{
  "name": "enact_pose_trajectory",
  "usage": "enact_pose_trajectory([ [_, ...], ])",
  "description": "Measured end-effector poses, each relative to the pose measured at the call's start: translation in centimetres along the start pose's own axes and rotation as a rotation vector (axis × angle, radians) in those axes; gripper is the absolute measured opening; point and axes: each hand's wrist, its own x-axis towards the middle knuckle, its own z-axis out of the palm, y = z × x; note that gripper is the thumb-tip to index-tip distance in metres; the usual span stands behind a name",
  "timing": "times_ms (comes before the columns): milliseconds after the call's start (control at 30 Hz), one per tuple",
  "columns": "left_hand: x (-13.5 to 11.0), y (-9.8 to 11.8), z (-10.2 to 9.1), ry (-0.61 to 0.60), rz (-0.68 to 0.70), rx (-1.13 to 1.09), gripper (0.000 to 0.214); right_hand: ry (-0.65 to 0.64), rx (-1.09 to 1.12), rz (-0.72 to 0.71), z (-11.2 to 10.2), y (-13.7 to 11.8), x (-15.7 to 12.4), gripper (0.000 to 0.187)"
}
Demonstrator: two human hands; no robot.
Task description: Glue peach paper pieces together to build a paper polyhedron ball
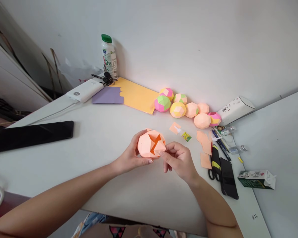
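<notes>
A peach paper ball (145, 145) made of folded facets is held above the white table, with a gap in its right side that shows a darker orange inside. My left hand (130, 153) is closed around its left side, thumb below and fingers behind. At the gap, my right hand (178, 158) pinches the tip of a peach folded paper flap (159, 147) between thumb and index finger. Whether this flap is joined to the ball, I cannot tell. Beyond my right hand lie a small glue tube (185, 136) and a peach paper square (175, 128).
Several finished paper balls (178, 109) line the wall. Yellow card (139, 96) and purple card (108, 96) lie at the back left, near a bottle (110, 56) and a power bank (85, 91). Scissors (215, 165), a phone (228, 178) and a carton (257, 179) are at right.
</notes>
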Motion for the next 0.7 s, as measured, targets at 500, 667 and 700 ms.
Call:
enact_pose_trajectory([
  [500,-0.05,-0.24,-0.15,-0.007,0.01,0.014,0.086,-0.072,-0.002,0.055,-0.03,0.07,0.45,0.018],
  [667,0.03,-0.16,-0.09,-0.018,0.027,0.018,0.083,-0.15,0.063,0.083,-0.47,-0.1,0.71,0.019],
  [700,0.04,-0.13,-0.08,-0.015,0.025,0.023,0.083,-0.147,0.08,0.087,-0.51,-0.08,0.76,0.02],
])
